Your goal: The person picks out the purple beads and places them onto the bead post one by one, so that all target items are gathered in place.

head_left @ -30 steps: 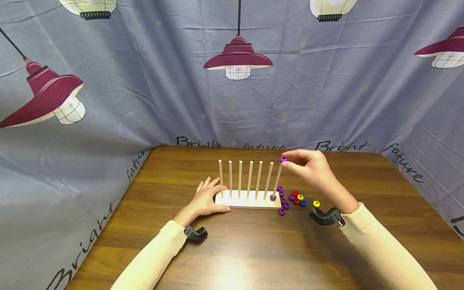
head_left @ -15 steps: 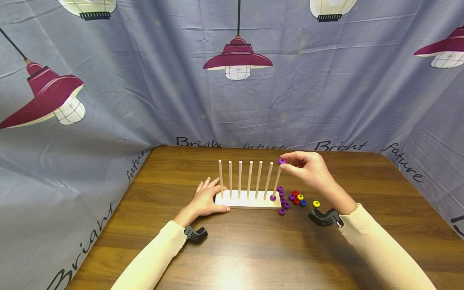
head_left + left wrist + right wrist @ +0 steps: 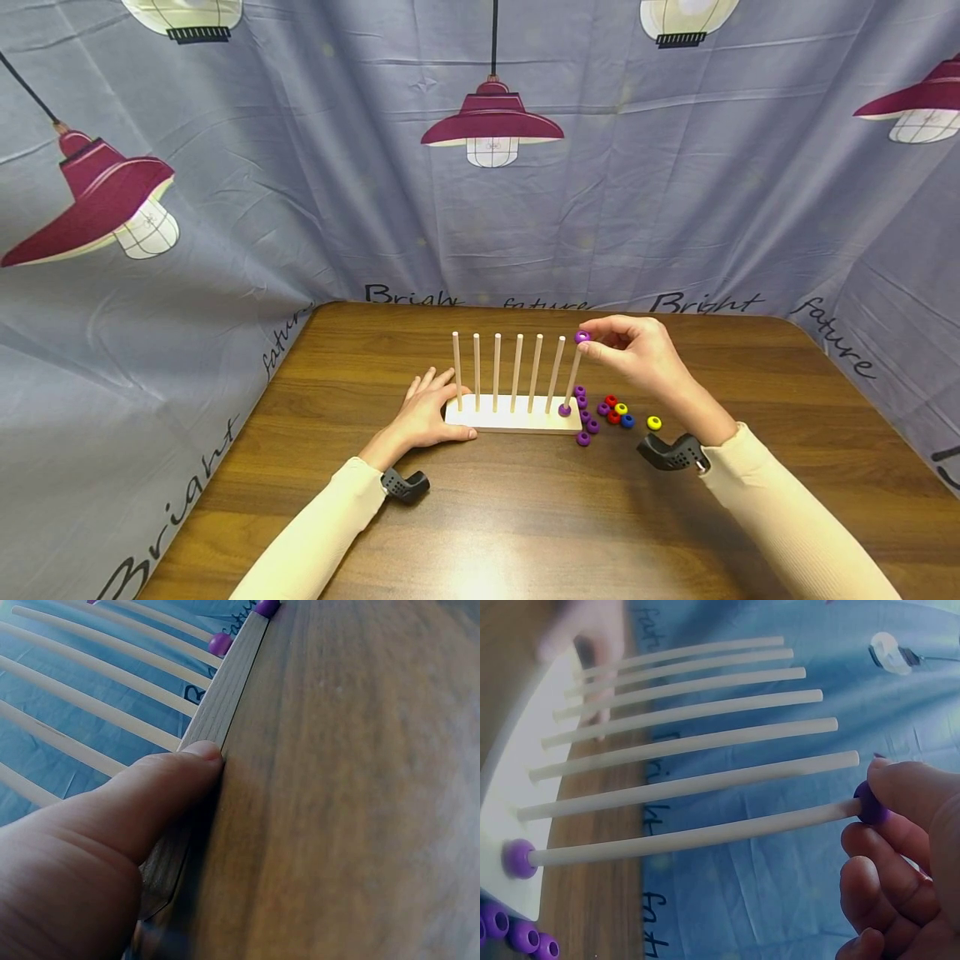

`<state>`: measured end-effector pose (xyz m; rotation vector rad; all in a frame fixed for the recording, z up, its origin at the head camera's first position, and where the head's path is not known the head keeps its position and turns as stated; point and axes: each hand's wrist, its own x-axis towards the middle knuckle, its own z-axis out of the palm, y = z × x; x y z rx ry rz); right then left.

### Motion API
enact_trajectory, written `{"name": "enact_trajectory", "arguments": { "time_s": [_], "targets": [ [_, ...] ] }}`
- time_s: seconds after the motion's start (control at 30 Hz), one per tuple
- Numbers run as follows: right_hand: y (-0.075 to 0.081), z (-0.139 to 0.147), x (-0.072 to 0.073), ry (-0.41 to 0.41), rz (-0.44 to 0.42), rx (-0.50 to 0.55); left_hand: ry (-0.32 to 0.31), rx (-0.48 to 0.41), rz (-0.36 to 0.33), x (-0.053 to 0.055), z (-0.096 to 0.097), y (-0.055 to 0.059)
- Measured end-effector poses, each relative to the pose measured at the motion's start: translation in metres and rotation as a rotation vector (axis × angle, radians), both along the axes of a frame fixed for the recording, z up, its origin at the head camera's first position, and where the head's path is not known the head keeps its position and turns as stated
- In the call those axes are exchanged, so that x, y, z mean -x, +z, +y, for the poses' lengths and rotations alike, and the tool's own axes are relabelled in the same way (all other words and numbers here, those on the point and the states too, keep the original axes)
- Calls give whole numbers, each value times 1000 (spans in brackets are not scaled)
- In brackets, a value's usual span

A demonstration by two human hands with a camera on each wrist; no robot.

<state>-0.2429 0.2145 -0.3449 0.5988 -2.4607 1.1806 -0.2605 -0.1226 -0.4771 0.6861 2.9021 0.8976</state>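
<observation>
A pale wooden peg rack (image 3: 517,423) with a row of upright pegs stands on the table. My left hand (image 3: 423,417) holds its left end, the thumb (image 3: 169,784) along the front edge and the index finger at the back. At the rack's right end, my right hand (image 3: 641,350) pinches a purple bead (image 3: 582,337) between thumb and fingers. In the right wrist view this held bead (image 3: 870,804) sits at the tip of the rightmost peg (image 3: 705,836). Another purple bead (image 3: 519,858) lies at the foot of that same peg, on the base.
Several loose purple beads (image 3: 592,426) lie against the rack's right end. Farther right are red beads (image 3: 613,417), yellow beads (image 3: 654,423) and a blue bead (image 3: 627,422). A patterned curtain (image 3: 480,225) hangs behind the brown table (image 3: 525,517).
My right hand has moved slightly left and down, bringing the pinched purple bead onto the rightmost peg's tip. My left hand and the rack have stayed in place.
</observation>
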Motion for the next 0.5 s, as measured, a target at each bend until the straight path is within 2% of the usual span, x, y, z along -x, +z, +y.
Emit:
{"name": "enact_trajectory", "arguments": {
  "time_s": [0.27,0.5],
  "targets": [
    [0,0,0,-27,-36,11,0,-8,-3,-1,0,1],
    [0,1,0,-31,-30,5,1,1,-6,-1,0,1]
  ]
}}
